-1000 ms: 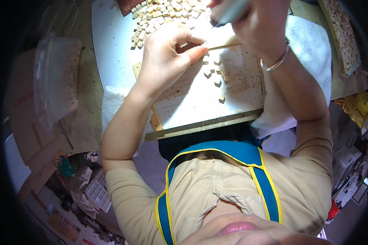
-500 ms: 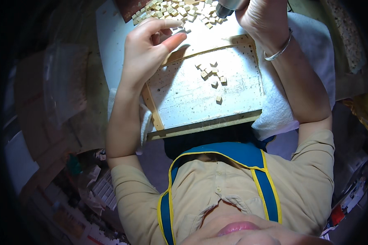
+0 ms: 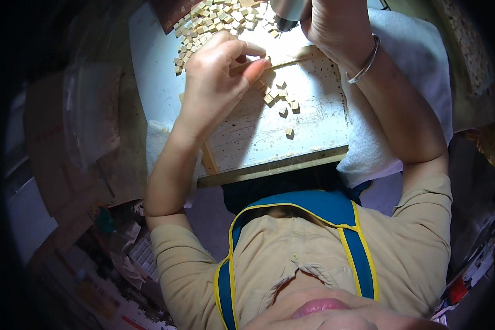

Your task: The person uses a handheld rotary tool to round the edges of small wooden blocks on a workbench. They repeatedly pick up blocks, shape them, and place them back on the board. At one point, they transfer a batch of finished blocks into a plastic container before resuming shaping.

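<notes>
My left hand [image 3: 217,82] is closed in a pinch, thumb and forefinger on a small wooden cube [image 3: 265,56], partly hidden at the board's upper edge. Above it, my right hand [image 3: 338,30] grips a silver, drill-like tool [image 3: 289,11] whose dark nose and thin bit point down near the left fingertips without visibly touching them. Loose wooden cubes [image 3: 283,93] lie scattered on the speckled white board [image 3: 313,129] with wooden strips along its edges. A larger heap of pale cubes [image 3: 214,16] sits behind my left hand on a white surface.
A folded white towel [image 3: 412,66] is under my right forearm, another cloth [image 3: 158,137] by my left. A translucent plastic container [image 3: 91,115] stands at the left. A tray [image 3: 456,60] of small pieces is at the far right. A reddish board [image 3: 173,16] lies at the back.
Since half a second ago my left hand has moved right and slightly nearer, back to the board's upper edge. The tool has shifted left and down, above the left fingertips.
</notes>
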